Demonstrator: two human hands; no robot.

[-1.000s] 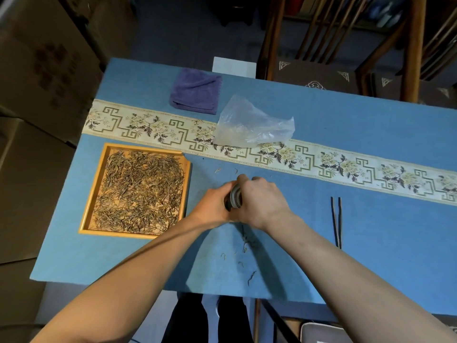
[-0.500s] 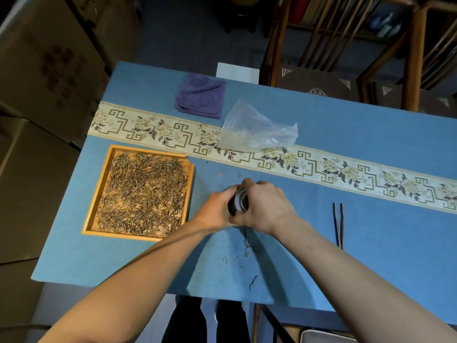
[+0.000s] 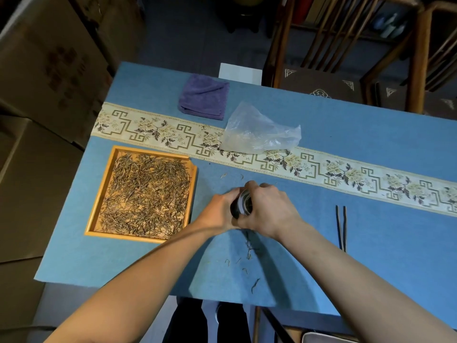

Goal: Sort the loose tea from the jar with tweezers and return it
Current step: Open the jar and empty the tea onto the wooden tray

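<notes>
A small dark jar [image 3: 241,203] with a silvery rim sits between both hands at the middle of the blue table. My left hand [image 3: 217,210] grips its left side and my right hand [image 3: 269,210] wraps over its right side and top, hiding most of it. A wooden tray [image 3: 103,191] on the left is covered with loose tea [image 3: 146,196]. Black tweezers [image 3: 340,227] lie on the cloth to the right, untouched. A few stray tea leaves [image 3: 248,251] are scattered in front of the hands.
A crumpled clear plastic bag [image 3: 259,131] and a folded purple cloth [image 3: 204,96] lie at the far side, near a patterned runner [image 3: 358,174]. Wooden chairs [image 3: 321,58] stand behind the table. Cardboard boxes [image 3: 44,70] are stacked to the left.
Both hands stay clasped around the jar and have barely moved. The view shifted slightly.
</notes>
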